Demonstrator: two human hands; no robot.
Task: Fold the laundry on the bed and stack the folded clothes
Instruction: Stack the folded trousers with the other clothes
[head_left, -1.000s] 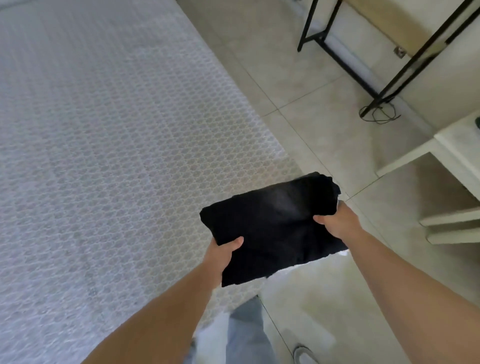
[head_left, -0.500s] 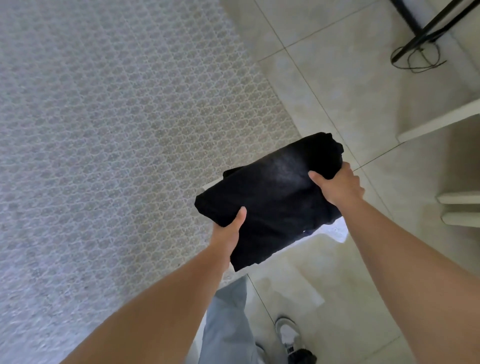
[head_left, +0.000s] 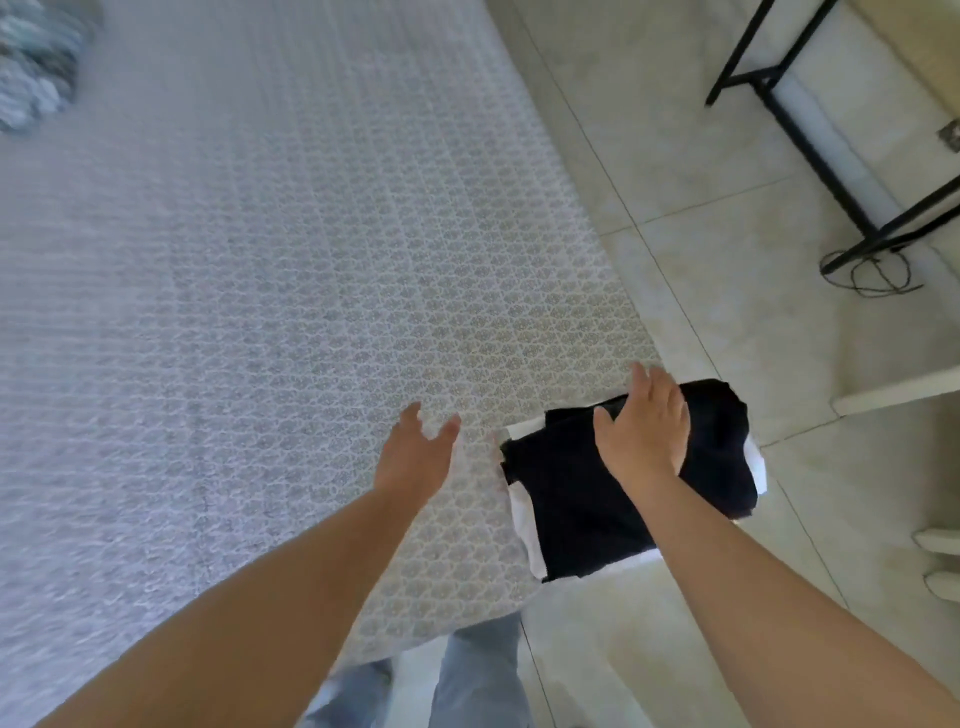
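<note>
Folded black cloth garment (head_left: 623, 499) lies stacked on a folded white garment (head_left: 522, 519) at the patterned grey bed's (head_left: 260, 312) four-o'clock corner. Our right hand (head_left: 641, 434) rests on it, fingers straight; our left hand (head_left: 415, 452) hovers, fingers spread. Crumpled blue-grey laundry (head_left: 36, 67) at ten o'clock remains.

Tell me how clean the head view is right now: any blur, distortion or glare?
Head view: motion blur softens the left bed and the crumpled clothes top left; wide-angle lens bends the bed edge; the black garment loses fold detail; both hands stay fairly sharp; no strong glare.
</note>
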